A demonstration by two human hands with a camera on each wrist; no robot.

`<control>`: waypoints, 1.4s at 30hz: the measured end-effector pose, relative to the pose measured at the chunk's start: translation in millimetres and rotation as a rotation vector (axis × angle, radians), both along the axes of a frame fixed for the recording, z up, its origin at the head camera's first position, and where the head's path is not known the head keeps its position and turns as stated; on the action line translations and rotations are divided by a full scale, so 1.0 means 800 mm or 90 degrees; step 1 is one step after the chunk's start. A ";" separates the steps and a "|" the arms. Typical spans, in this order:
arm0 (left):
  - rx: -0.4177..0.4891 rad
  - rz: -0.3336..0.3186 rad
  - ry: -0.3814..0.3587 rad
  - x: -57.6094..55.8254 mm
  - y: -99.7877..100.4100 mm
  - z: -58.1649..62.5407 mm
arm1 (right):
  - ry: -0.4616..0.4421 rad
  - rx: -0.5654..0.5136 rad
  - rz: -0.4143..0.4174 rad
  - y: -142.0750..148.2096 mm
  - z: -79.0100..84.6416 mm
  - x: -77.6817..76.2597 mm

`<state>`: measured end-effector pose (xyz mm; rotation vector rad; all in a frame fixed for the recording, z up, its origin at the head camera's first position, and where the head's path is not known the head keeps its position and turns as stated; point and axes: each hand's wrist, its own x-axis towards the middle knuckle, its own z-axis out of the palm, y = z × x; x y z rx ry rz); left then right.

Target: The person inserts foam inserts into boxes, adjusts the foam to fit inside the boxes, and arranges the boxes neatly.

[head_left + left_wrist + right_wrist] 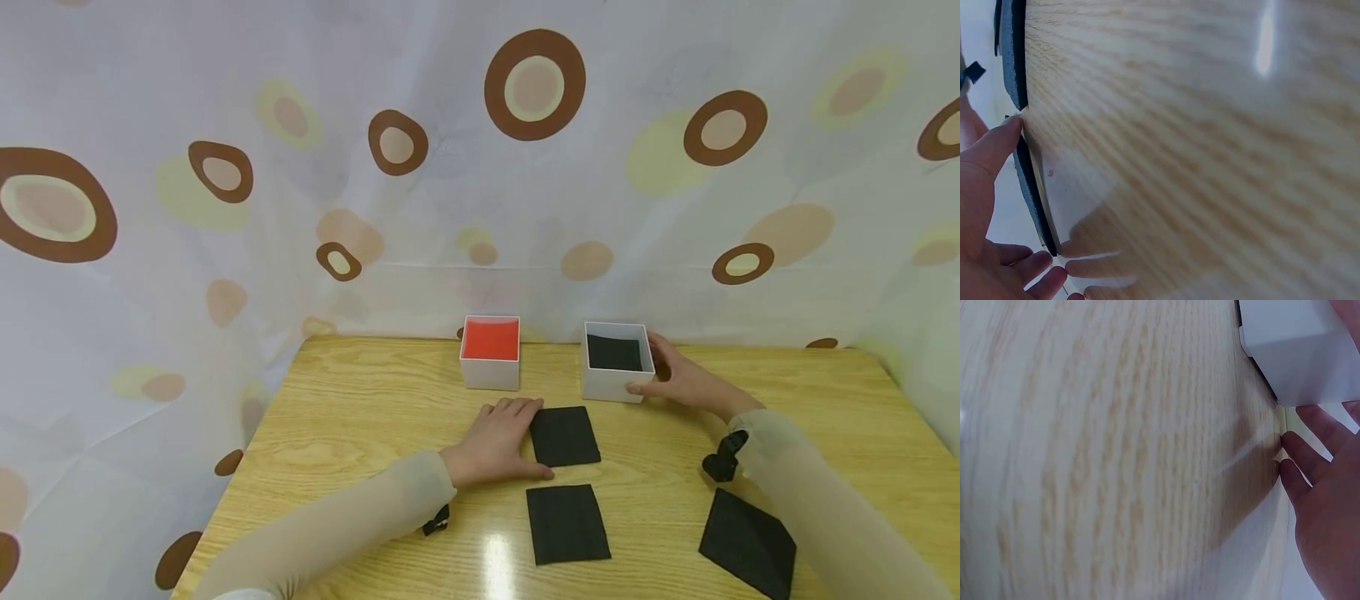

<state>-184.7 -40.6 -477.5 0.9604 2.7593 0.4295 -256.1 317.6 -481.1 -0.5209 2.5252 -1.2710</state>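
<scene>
My right hand (686,379) grips the right side of a white open-topped box (611,385), thumb at its front and fingers round the far corner. A black square piece (615,353) stands inside that box. In the right wrist view, fingers (1310,450) come right up to the box's wall (1304,369). My left hand (497,442) rests by the left edge of a flat black square (566,437), fingers reaching past its upper left corner and thumb stretched near its lower edge. In the left wrist view that square (1032,194) shows edge-on between thumb and fingers.
A second white box (491,375) with a red piece (491,340) in it stands at the back, left of the first. Another black square (568,525) lies nearer me, and one more (750,542) lies by my right forearm. Behind the wooden table (360,417) hangs a patterned curtain (450,208).
</scene>
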 end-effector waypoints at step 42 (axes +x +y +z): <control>-0.055 -0.031 0.056 -0.016 -0.002 -0.005 | -0.014 -0.021 -0.004 0.000 -0.004 0.001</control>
